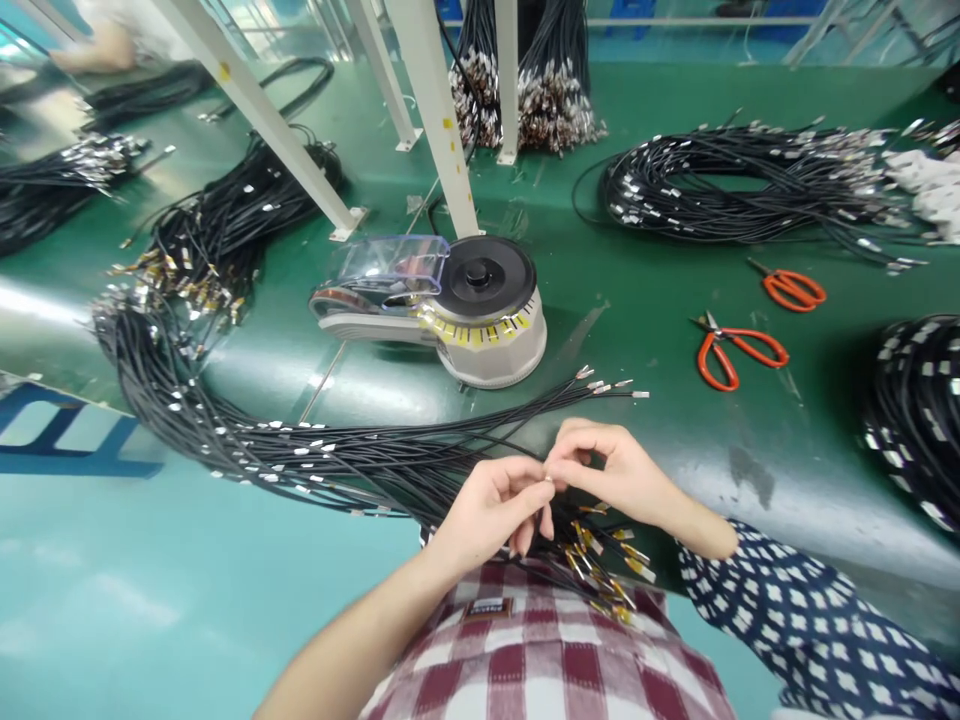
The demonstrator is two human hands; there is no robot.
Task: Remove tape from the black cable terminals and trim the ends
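My left hand (495, 510) and my right hand (611, 470) meet at the front edge of the bench, thumbs and fingers pinched together. A small pale cable end shows between the fingertips of both hands. Under and beside them lies a bundle of black cables (360, 455), curving off to the left with white tags along it. Yellow-taped cable ends (592, 560) hang below my right hand, over a checked apron (517, 640). A few cables with silver tips (600, 385) point right, just beyond my hands.
A round tape dispenser (491, 350) stands ahead on the green bench (637, 300). To the right are orange-handled snips (739, 350) and a second orange pair (795, 290). Coiled cables (675, 220) lie behind them. White posts (439, 110) rise from the bench. A co-worker's arm (97, 50) shows far left.
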